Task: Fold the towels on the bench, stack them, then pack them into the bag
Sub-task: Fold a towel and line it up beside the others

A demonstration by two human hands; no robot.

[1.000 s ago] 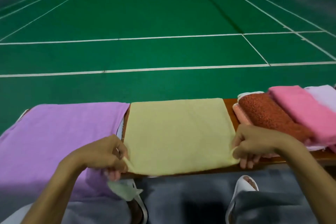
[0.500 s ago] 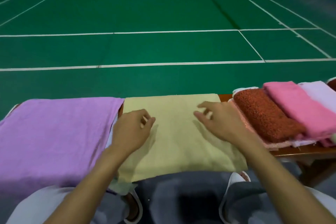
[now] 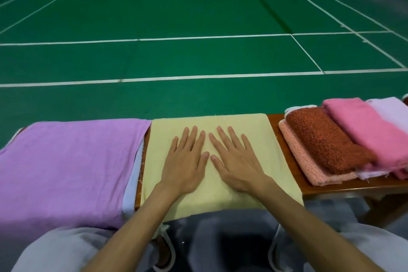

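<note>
Two bare hands lie palm-down, side by side, on a folded yellow towel (image 3: 260,139) at the middle of the bench (image 3: 353,186). The left hand (image 3: 185,161) and the right hand (image 3: 237,161) hold nothing. The fingers (image 3: 193,137) of each are straight and slightly spread, pressed flat on the cloth, and the two thumbs nearly meet between the palms. The yellow towel covers the bench from its far edge to its near edge, where the front hem hangs a little over, between the person's knees in pale grey trousers (image 3: 57,249). Just to its left a purple towel (image 3: 66,161) lies spread across the left end of the bench and drapes over the near edge. A pale blue cloth (image 3: 132,174) shows from under the purple towel's right side, and a narrow strip of brown wood parts it from the yellow towel. Toward the right end of the bench, apart from the yellow towel, folded towels overlap in a slanted row: a salmon towel (image 3: 309,168) lowest and nearest the hands, a rust-red towel (image 3: 320,139) lying on it, then a pink towel (image 3: 364,130) and a pale lilac towel (image 3: 390,112) at the frame's right edge. Beyond the bench's far edge stretches a green court floor (image 3: 198,17) crossed by white lines (image 3: 198,76)
</note>
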